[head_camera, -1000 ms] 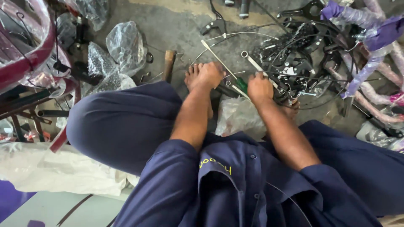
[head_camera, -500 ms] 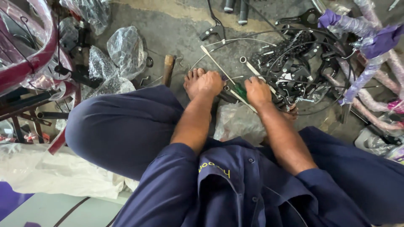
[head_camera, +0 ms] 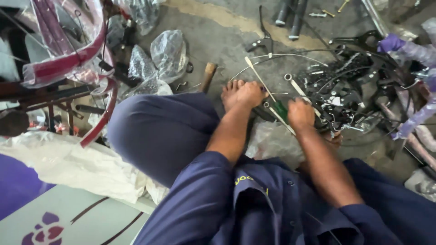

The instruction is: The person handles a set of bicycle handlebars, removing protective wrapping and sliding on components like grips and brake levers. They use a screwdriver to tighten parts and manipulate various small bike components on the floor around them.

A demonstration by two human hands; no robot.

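Both hands (head_camera: 250,94) (head_camera: 300,113) grip one screwdriver (head_camera: 278,109) — between them.

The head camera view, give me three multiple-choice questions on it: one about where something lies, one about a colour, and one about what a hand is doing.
1. Where does the wooden handle lie?
A. on the concrete floor beyond the raised knee
B. in the person's lap
C. on top of the red frame

2. What colour is the tool handle beside the right hand?
A. yellow
B. green
C. white

3. What is the left hand doing?
A. lying flat and open on the floor
B. holding up a plastic bag
C. closed in a fist beside the bare foot

Answers:
1 A, it lies on the floor near the clear plastic bags.
2 B, the grip between the hands is green.
3 C, the fingers are curled in next to the toes.
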